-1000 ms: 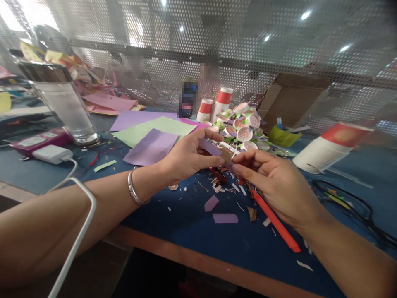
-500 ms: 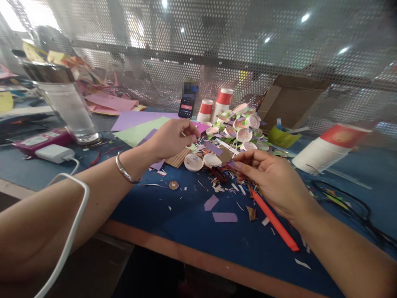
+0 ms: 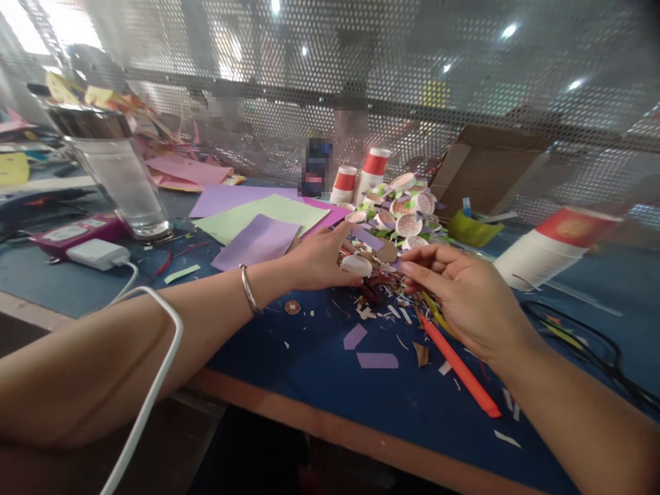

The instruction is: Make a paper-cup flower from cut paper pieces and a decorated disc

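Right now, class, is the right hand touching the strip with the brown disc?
Touching: the head view shows the right hand pinching one end of the purple strip.

purp strip (image 3: pixel 368 238): matt ppr | brn disc (image 3: pixel 387 251): matt cardbd | bangle (image 3: pixel 248 289): shiny metal | btl lid (image 3: pixel 93 124): glossy metal

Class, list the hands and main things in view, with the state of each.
Left hand: open, thumb and fingers parted at a white disc.
Right hand: closed, pinching a purple strip.
Glass bottle: standing, lid on.
Phone: propped up.
Large cup stack: nested.
White charger: cable attached.
Orange-red stick: lying on the desk.
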{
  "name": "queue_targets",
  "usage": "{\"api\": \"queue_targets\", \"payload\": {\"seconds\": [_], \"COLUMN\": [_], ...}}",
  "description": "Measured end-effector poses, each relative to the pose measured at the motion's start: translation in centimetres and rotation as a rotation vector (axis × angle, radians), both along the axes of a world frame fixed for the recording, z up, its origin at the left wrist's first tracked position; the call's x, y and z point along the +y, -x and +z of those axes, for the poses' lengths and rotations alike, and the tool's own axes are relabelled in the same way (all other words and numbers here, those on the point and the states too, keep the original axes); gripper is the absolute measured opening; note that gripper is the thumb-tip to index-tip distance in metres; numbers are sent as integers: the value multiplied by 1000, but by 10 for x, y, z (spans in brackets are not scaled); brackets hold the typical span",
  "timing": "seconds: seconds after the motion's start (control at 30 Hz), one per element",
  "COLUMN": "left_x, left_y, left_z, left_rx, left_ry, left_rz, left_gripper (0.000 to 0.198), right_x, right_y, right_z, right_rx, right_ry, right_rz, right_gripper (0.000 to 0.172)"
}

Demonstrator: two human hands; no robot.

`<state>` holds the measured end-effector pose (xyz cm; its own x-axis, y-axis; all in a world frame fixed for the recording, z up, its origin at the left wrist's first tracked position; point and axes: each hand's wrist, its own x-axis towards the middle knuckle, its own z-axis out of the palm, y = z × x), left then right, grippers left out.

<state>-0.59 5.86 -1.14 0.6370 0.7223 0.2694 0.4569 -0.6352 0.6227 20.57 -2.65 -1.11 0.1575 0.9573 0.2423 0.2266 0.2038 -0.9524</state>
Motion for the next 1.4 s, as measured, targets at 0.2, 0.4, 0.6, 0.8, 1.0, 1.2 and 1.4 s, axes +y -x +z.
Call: {"api": "queue_targets", "payload": {"seconds": [0.2,0.4,0.6,0.8,1.0,1.2,1.4], "left_x": [4,0,-12,-22,-40,-58,-55], "left_y": [-1,2,-8,-6,-8,-12,-12], "left_z": [2,8,11,9,2,4,8], "left_rx": [-97,-594,-656,-365,-20,18,-65], "left_ry": [-27,562,795,273,-345,-313,-206], "left_rz": [44,-32,-188,-7,-201,-369,-336], "left_gripper": [78,31,8,19,32,42,9], "right_x": [-1,-4,-4,-3,-4,-3,-2], "right_y": [1,0,6,4,5,3,2], "right_z": [2,6,6,6,11,9,7], "right_rx": [1,55,141,177,191,199,178], "right_ry": [-12,-18,37,32,-5,-19,-26], "right_rz": [10,-3,62,45,-21,-22,-25], "right_gripper": [24,21,26,26,22,16,17]}}
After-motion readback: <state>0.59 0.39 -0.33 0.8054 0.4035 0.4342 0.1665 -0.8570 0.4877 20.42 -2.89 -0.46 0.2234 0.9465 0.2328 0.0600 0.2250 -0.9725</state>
